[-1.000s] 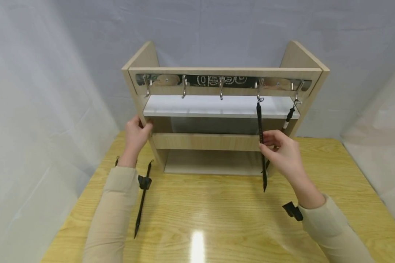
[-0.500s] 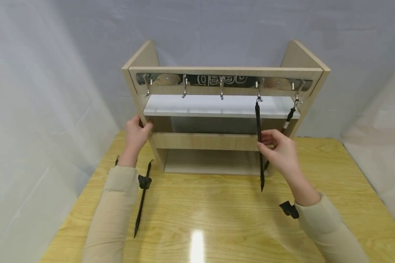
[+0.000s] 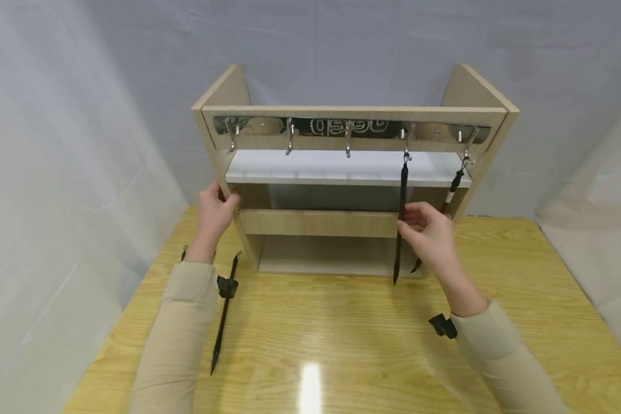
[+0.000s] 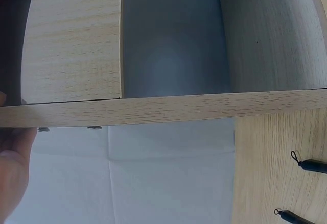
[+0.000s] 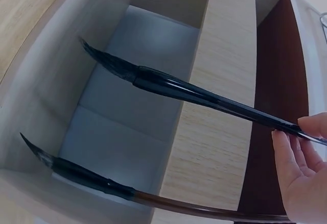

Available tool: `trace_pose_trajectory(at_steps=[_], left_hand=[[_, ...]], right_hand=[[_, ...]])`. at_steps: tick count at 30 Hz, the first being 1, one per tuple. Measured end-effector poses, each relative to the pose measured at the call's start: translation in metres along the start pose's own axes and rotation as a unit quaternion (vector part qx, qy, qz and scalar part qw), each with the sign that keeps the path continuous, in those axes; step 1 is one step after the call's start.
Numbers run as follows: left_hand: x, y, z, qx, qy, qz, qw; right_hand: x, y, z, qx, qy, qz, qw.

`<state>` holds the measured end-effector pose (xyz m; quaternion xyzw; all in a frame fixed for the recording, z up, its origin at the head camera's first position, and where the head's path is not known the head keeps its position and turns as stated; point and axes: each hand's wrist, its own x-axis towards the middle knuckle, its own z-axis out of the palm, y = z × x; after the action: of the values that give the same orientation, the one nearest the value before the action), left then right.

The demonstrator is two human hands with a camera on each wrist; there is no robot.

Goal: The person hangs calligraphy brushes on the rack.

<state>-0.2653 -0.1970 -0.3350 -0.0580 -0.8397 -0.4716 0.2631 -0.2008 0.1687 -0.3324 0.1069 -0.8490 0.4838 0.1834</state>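
My right hand [image 3: 432, 233] pinches a black calligraphy brush [image 3: 403, 184] by its handle between thumb and fingers. That brush hangs tip down, its top loop at the fourth hook [image 3: 408, 141] from the left. Its dark bristles [image 5: 104, 63] show in the right wrist view. Just to the right, a second calligraphy brush with a brown handle [image 5: 168, 202] hangs from the last hook, partly behind my right hand. My left hand [image 3: 214, 213] grips the left side panel [image 4: 168, 109] of the small wooden shelf [image 3: 321, 223], thumb on one face and fingers on the other.
A metal hook rail [image 3: 302, 126] runs across the shelf's front, with bare hooks left of the brushes. On the wooden table [image 3: 341, 339] a black brush [image 3: 222, 328] lies beside my left forearm. Another brush [image 4: 294, 217] is mostly hidden by that arm in the head view.
The right hand has moved left with the brush, whose lower end has swung left and up. Its loop has shifted slightly onto the fourth hook. The left hand has stayed put.
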Motion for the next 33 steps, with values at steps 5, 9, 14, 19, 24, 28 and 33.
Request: trace_pose_trajectory(at_steps=[5,9,14,19,24,28,33], left_hand=[[0.000,0.000,0.000,0.005,0.004,0.006,1.0000],[0.001,0.000,0.000,0.009,0.004,0.004,0.9999],[0.000,-0.001,-0.001,0.015,-0.001,-0.003,0.9999],[-0.001,0.000,-0.001,0.012,-0.006,-0.006,0.9999],[-0.001,0.000,-0.001,0.003,-0.005,-0.004,1.0000],[0.000,-0.001,-0.001,0.008,-0.004,-0.004,1.0000],[0.000,-0.002,0.000,0.008,-0.003,0.000,1.0000]], right_hand=[[0.004,0.003,0.005,0.018,0.007,0.001,0.9998],[0.006,0.003,0.009,0.029,0.011,0.003,0.9995],[0.010,0.004,0.013,0.036,0.019,0.006,0.9991],[0.012,0.005,0.016,0.035,0.024,0.015,0.9990],[0.012,0.004,0.019,0.038,0.023,0.011,0.9990],[0.013,0.003,0.020,0.041,0.023,0.008,0.9989],[0.014,0.005,0.020,0.041,0.026,0.007,0.9988]])
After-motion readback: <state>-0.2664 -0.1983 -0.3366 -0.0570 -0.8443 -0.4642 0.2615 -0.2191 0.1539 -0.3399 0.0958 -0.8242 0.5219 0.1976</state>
